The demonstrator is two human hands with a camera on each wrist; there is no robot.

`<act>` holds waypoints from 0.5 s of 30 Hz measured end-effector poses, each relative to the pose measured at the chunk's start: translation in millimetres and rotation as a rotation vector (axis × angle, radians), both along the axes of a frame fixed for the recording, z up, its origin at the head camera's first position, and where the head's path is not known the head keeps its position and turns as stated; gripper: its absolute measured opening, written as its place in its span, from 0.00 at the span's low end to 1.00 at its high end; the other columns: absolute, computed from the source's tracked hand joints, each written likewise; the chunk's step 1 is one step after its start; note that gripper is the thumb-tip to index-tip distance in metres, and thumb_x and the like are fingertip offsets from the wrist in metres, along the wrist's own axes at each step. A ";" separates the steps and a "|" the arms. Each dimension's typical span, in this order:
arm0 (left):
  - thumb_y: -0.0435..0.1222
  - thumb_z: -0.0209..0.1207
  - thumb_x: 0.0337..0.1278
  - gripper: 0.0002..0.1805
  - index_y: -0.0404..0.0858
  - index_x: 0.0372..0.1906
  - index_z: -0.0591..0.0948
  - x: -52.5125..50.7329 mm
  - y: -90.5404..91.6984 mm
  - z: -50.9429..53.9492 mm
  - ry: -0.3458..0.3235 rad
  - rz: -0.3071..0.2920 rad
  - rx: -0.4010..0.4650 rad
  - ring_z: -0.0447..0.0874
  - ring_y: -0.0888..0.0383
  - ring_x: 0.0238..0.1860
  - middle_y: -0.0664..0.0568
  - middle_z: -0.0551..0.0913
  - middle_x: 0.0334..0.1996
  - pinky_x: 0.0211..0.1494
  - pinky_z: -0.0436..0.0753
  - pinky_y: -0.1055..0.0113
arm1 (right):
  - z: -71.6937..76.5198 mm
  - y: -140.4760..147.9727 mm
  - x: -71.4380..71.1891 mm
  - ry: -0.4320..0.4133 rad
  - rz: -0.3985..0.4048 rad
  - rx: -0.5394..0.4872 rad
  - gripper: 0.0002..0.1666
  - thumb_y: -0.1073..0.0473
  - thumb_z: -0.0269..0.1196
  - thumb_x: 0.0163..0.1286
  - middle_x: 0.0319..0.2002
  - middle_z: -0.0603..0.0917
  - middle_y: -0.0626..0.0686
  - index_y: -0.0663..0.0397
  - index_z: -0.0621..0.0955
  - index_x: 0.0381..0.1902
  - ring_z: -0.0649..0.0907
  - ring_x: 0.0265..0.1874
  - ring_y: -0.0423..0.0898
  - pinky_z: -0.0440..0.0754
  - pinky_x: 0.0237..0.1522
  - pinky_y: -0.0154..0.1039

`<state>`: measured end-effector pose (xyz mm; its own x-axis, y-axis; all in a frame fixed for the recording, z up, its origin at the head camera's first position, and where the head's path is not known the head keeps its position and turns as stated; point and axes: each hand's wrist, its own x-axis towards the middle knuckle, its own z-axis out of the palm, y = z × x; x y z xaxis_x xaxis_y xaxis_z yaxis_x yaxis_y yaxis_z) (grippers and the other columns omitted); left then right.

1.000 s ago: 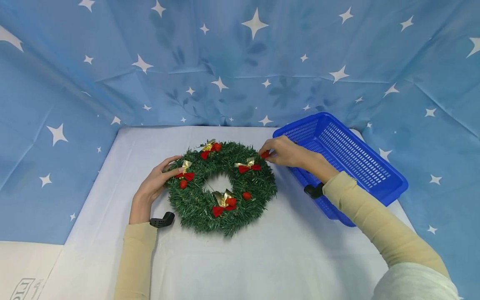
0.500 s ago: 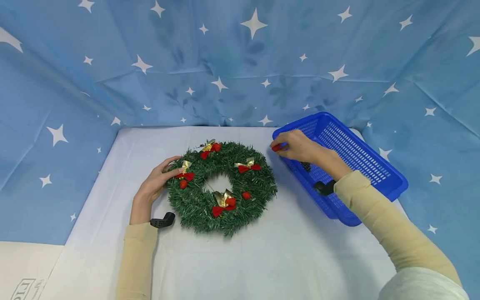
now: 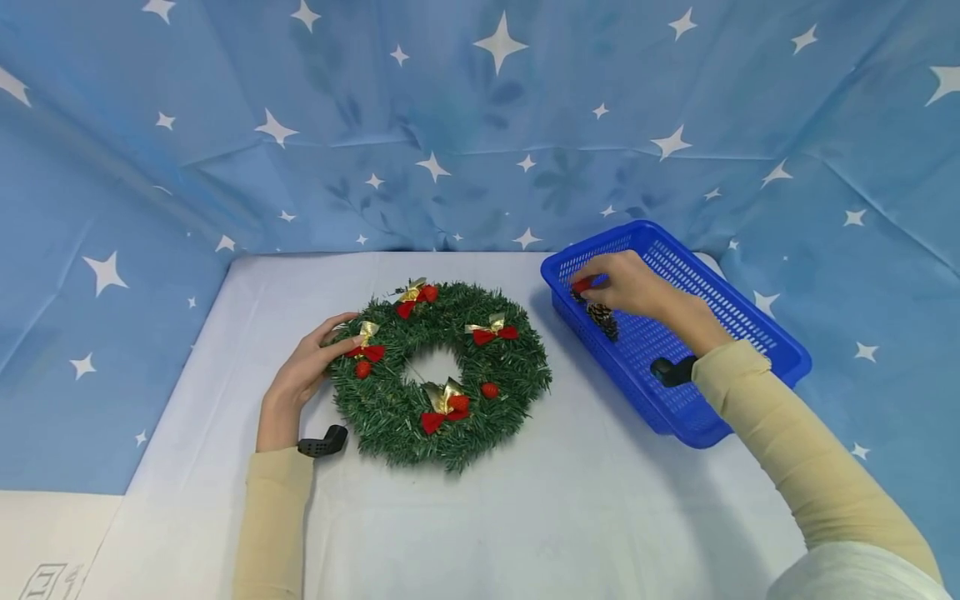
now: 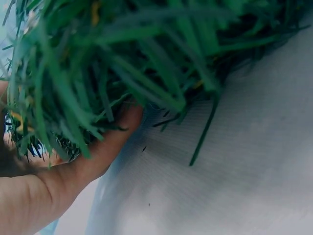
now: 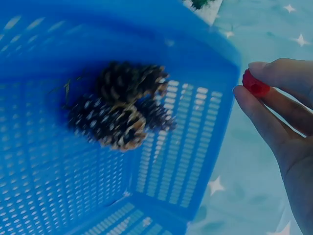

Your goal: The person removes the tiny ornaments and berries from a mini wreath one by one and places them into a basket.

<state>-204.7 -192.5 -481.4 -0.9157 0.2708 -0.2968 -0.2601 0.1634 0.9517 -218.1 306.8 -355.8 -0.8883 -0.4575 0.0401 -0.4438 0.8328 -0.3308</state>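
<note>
I have the person's right hand point(image 3: 626, 283) over the far left end of the blue basket point(image 3: 750, 321), with a red berry point(image 5: 255, 84) pinched at the fingertips. Thumb and finger are parted only by the berry itself; from the right wrist feed I see it sitting beside the basket's rim. It is roundish, so I get no clear long axis from it, and I can't tell which way its ends point.

On the left, the left hand point(image 3: 307, 362) grips the outer edge of the green wreath point(image 3: 412, 425), thumb on top by a red and gold bow point(image 3: 366, 352), fingers going around the side and partly hidden in the greenery. The wreath lies flat on the white tabletop point(image 3: 480, 525), left of the basket and apart from it, its hole facing up. Being a ring, it has no strong axis, though I see it a little broader left to right than near to far. The bows on it mostly show gold on the far side and red on the near side.

The basket's long axis runs from far left to near right. Inside, pine cones point(image 5: 110, 122) huddle at its far left end, blurred on my wrist feed.
</note>
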 end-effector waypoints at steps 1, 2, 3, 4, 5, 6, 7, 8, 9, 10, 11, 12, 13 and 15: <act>0.47 0.64 0.70 0.41 0.50 0.82 0.61 0.3 -0.2 -0.3 0.000 0.000 -0.002 0.29 0.37 0.83 0.40 0.36 0.84 0.74 0.43 0.22 | -0.7 2.8 0.6 -0.008 -0.012 0.001 0.15 0.69 0.71 0.65 0.45 0.90 0.61 0.60 0.89 0.50 0.87 0.38 0.53 0.84 0.34 0.44; 0.48 0.65 0.70 0.41 0.51 0.82 0.61 0.7 -0.3 -0.7 0.000 0.000 -0.006 0.29 0.37 0.83 0.40 0.36 0.84 0.74 0.43 0.22 | -1.5 5.5 1.1 -0.017 -0.022 0.003 0.15 0.69 0.71 0.65 0.46 0.90 0.61 0.60 0.89 0.50 0.86 0.37 0.52 0.83 0.32 0.42; 0.48 0.65 0.70 0.41 0.51 0.82 0.61 1.3 -0.3 -1.0 0.000 0.001 -0.007 0.28 0.37 0.83 0.41 0.35 0.84 0.74 0.43 0.22 | -2.6 8.3 1.5 -0.024 -0.032 0.007 0.15 0.68 0.71 0.65 0.46 0.90 0.61 0.60 0.89 0.50 0.86 0.36 0.52 0.81 0.31 0.40; 0.48 0.65 0.70 0.41 0.50 0.82 0.60 1.0 0.0 -0.7 0.002 -0.002 -0.009 0.28 0.37 0.83 0.40 0.35 0.84 0.74 0.43 0.22 | -3.3 11.4 1.8 -0.027 -0.037 0.010 0.15 0.68 0.71 0.65 0.46 0.90 0.62 0.61 0.89 0.50 0.86 0.36 0.52 0.80 0.30 0.38; 0.48 0.65 0.70 0.41 0.50 0.82 0.60 1.0 0.4 -0.4 0.004 -0.005 -0.011 0.29 0.37 0.83 0.40 0.35 0.84 0.74 0.43 0.22 | -4.1 14.0 2.0 -0.030 -0.045 0.012 0.15 0.68 0.71 0.66 0.46 0.90 0.61 0.60 0.89 0.50 0.86 0.36 0.51 0.78 0.29 0.37; 0.48 0.65 0.70 0.41 0.50 0.82 0.60 1.2 0.4 -0.2 0.002 -0.006 -0.012 0.29 0.37 0.83 0.40 0.35 0.84 0.74 0.43 0.22 | -5.2 16.6 2.0 -0.033 -0.049 0.012 0.15 0.69 0.71 0.66 0.46 0.90 0.62 0.60 0.89 0.50 0.85 0.35 0.51 0.77 0.28 0.36; 0.48 0.65 0.70 0.42 0.50 0.82 0.60 1.5 0.4 0.2 0.001 -0.005 -0.014 0.29 0.37 0.83 0.40 0.36 0.84 0.74 0.43 0.22 | -6.5 18.8 1.8 -0.035 -0.051 0.011 0.15 0.69 0.71 0.66 0.46 0.90 0.62 0.60 0.89 0.51 0.85 0.36 0.51 0.77 0.28 0.36; 0.48 0.65 0.70 0.42 0.50 0.82 0.59 1.8 0.2 0.3 0.000 -0.004 -0.016 0.29 0.37 0.83 0.40 0.36 0.84 0.74 0.43 0.21 | -7.9 20.8 1.2 -0.037 -0.051 0.010 0.15 0.69 0.70 0.66 0.46 0.89 0.62 0.61 0.89 0.51 0.85 0.36 0.51 0.77 0.28 0.36; 0.47 0.64 0.70 0.41 0.50 0.82 0.59 1.9 -0.3 0.4 0.002 -0.002 -0.016 0.29 0.36 0.83 0.40 0.36 0.84 0.74 0.42 0.21 | -9.5 22.5 0.5 -0.036 -0.051 0.007 0.15 0.69 0.70 0.66 0.46 0.89 0.62 0.61 0.89 0.51 0.85 0.36 0.51 0.77 0.29 0.36; 0.47 0.64 0.71 0.41 0.49 0.82 0.59 1.9 -0.7 0.3 0.003 -0.002 -0.018 0.29 0.36 0.83 0.39 0.36 0.84 0.73 0.42 0.20 | -10.9 24.1 -0.1 -0.040 -0.051 0.004 0.15 0.69 0.70 0.66 0.46 0.89 0.62 0.61 0.89 0.51 0.85 0.35 0.51 0.77 0.28 0.36; 0.47 0.64 0.71 0.41 0.49 0.82 0.59 1.8 -1.2 0.2 0.004 -0.003 -0.021 0.29 0.36 0.83 0.39 0.36 0.84 0.73 0.42 0.20 | -12.2 25.6 -0.4 -0.045 -0.058 0.002 0.15 0.69 0.69 0.66 0.46 0.89 0.63 0.62 0.89 0.51 0.84 0.34 0.51 0.76 0.28 0.36; 0.47 0.64 0.71 0.41 0.49 0.82 0.59 1.7 -1.7 0.1 0.003 -0.004 -0.023 0.29 0.36 0.83 0.39 0.36 0.84 0.73 0.42 0.20 | -13.7 27.3 -1.0 -0.048 -0.063 0.001 0.15 0.69 0.69 0.66 0.46 0.89 0.63 0.62 0.89 0.51 0.84 0.33 0.51 0.76 0.27 0.36; 0.47 0.64 0.71 0.41 0.49 0.82 0.59 1.4 -1.7 0.2 0.003 -0.004 -0.025 0.29 0.36 0.83 0.40 0.37 0.84 0.73 0.41 0.20 | -15.0 29.0 -1.4 -0.051 -0.070 0.001 0.15 0.69 0.69 0.66 0.46 0.89 0.63 0.62 0.88 0.51 0.84 0.32 0.50 0.75 0.27 0.35; 0.47 0.64 0.71 0.41 0.50 0.82 0.59 0.5 -1.2 0.2 0.005 -0.010 -0.027 0.29 0.36 0.83 0.40 0.36 0.84 0.72 0.41 0.19 | -17.3 33.1 -1.7 -0.053 -0.084 0.002 0.15 0.69 0.69 0.66 0.45 0.90 0.63 0.63 0.88 0.51 0.84 0.31 0.50 0.75 0.27 0.35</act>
